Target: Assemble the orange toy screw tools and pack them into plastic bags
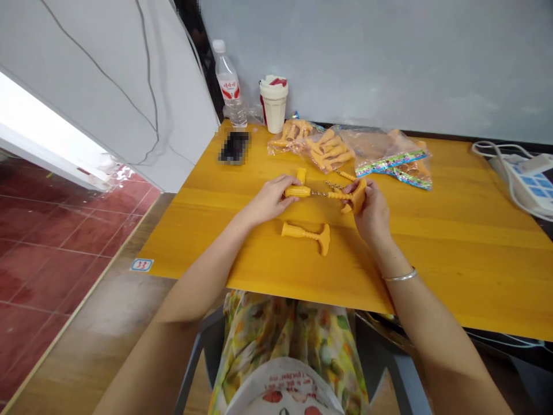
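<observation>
My left hand [270,200] pinches a yellow-orange corkscrew cap [298,191], a ribbed plastic sleeve. My right hand [374,210] grips the T-shaped handle of a corkscrew [358,196]. The bare metal spiral [318,194] points left, in line with the cap, its tip at or just inside the cap's mouth; I cannot tell which. Just behind, a second spiral [333,185] shows, its handle partly hidden by my right hand. Another loose cap [301,174] is beyond my left fingers. Nearer me, a capped corkscrew [306,233] lies on the wooden table [432,259].
Clear bags of orange corkscrew parts [330,150] lie at the back, with another bag [393,158] to their right. A water bottle [231,95], a lidded cup [275,109] and a blurred dark phone [234,147] stand or lie back left. A power strip [533,181] with white cables sits far right.
</observation>
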A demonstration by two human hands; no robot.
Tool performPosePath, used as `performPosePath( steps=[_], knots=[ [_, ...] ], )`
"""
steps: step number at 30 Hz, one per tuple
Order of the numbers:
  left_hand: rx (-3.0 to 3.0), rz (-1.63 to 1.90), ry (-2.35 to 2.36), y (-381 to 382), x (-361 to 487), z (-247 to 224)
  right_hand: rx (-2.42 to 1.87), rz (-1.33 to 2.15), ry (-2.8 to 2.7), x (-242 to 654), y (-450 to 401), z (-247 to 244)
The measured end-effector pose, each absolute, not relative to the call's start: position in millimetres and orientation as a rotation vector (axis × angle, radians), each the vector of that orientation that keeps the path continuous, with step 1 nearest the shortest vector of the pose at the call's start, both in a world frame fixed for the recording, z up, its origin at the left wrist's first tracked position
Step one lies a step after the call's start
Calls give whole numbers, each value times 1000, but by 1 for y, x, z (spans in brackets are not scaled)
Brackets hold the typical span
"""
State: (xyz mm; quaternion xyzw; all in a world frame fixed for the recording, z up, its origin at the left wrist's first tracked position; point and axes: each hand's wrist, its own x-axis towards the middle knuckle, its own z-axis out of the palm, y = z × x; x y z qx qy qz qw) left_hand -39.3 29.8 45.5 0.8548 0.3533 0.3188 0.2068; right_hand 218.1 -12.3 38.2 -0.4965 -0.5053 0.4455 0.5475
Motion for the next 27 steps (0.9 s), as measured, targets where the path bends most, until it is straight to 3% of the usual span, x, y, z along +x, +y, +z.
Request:
performPosePath(
  steps=[3, 14, 21, 27],
  knots=[
    [2379, 874, 963, 26, -35, 45, -1110, 1027, -1126, 210, -16, 38],
    [2347, 872, 849, 20, -28, 46, -990, 1450, -1103, 197, -25, 43],
    [2339, 907, 954, 22, -32, 44, -1266, 937, -1758, 203, -29, 43],
    [2619, 909, 981, 25, -33, 38, -1292, 1300, -1560, 196, -32, 38]
  ],
)
